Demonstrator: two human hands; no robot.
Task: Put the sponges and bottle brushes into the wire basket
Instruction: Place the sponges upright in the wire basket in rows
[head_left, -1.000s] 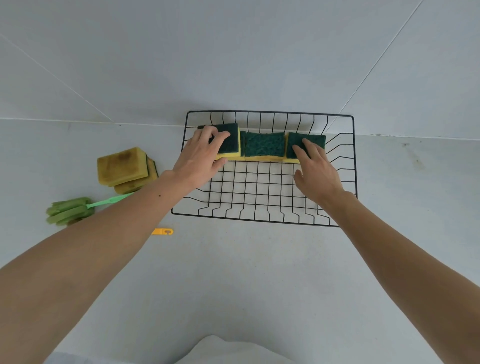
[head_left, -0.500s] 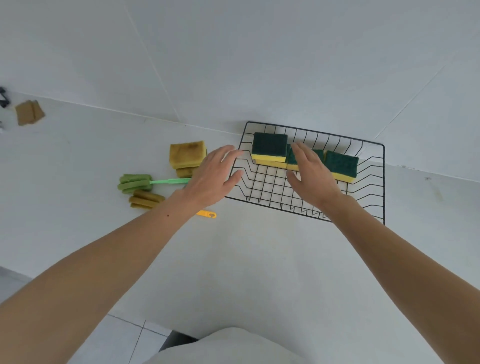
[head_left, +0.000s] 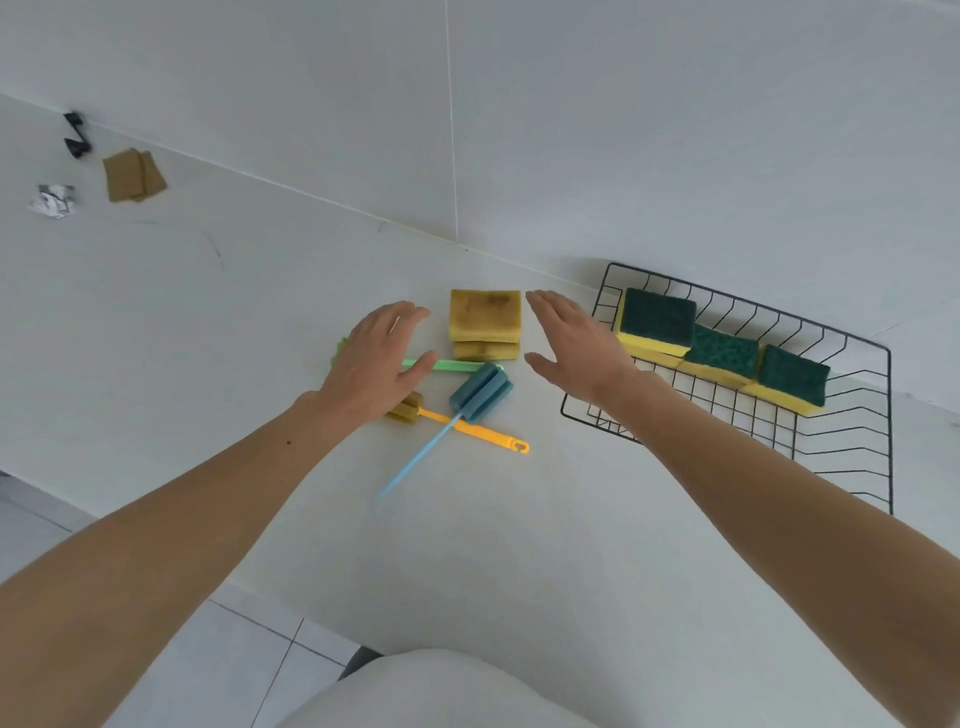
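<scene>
Two stained yellow sponges lie stacked on the white counter, left of the black wire basket. My left hand hovers open just left of the stack, and my right hand hovers open just right of it; neither touches it. Three green-topped yellow sponges sit in a row along the basket's far side. In front of the stack lie a blue bottle brush, an orange-handled brush and a green-handled brush, whose head is hidden under my left hand.
Far left on the counter lie brown pads, a crumpled scrap and a black clip. The wall runs behind the counter. The counter's front edge and tiled floor are at lower left.
Both hands left the sponges in the basket and moved left to either side of the stained sponge stack. The view swung left, and the blue brush came into sight.
</scene>
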